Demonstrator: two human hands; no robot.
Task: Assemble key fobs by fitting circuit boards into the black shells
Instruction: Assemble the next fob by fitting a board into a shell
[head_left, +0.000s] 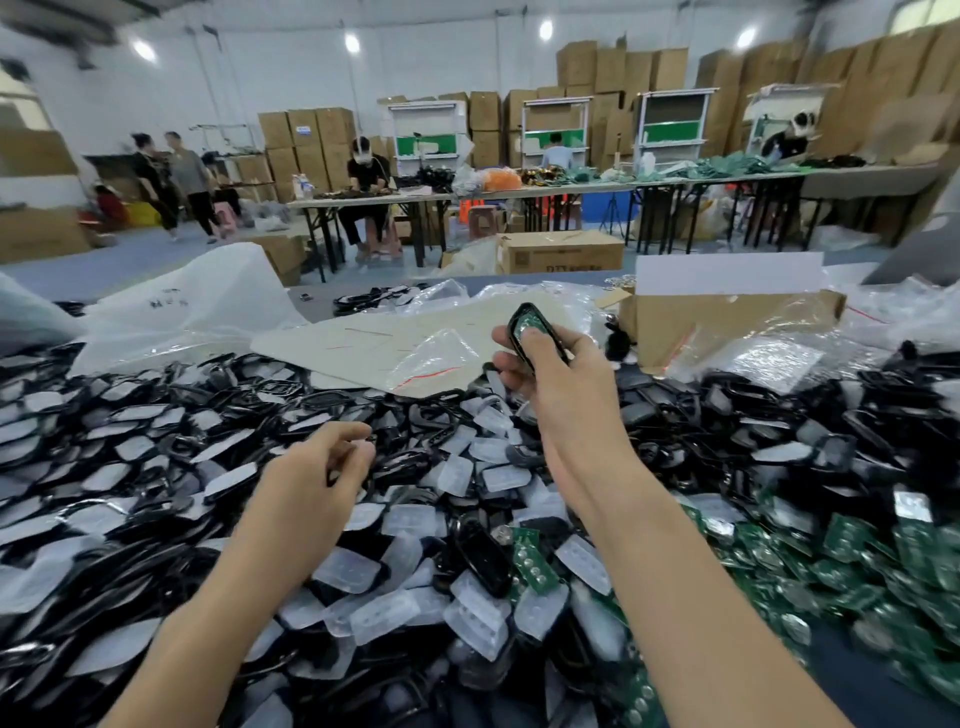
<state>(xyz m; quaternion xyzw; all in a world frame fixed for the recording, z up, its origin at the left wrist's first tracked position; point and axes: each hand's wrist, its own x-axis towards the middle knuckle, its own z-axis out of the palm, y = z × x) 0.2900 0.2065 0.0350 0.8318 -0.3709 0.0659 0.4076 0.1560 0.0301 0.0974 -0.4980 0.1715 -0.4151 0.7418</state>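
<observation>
My right hand (558, 382) is raised above the pile and grips a black shell (535, 332) with a green circuit board seated in it; my thumb presses on the board. My left hand (317, 473) hovers low over the heap of black shells and translucent button pads (156, 441), fingers loosely curled, thumb and fingertips close together; whether it pinches a small part I cannot tell. Loose green circuit boards (852, 556) lie heaped at the right, and one board (532, 564) lies among the shells near my right forearm.
A white sheet and clear plastic bags (374, 348) lie behind the pile. An open cardboard box (727, 317) stands at the back right. Beyond are long tables, seated workers, standing people and stacked cartons.
</observation>
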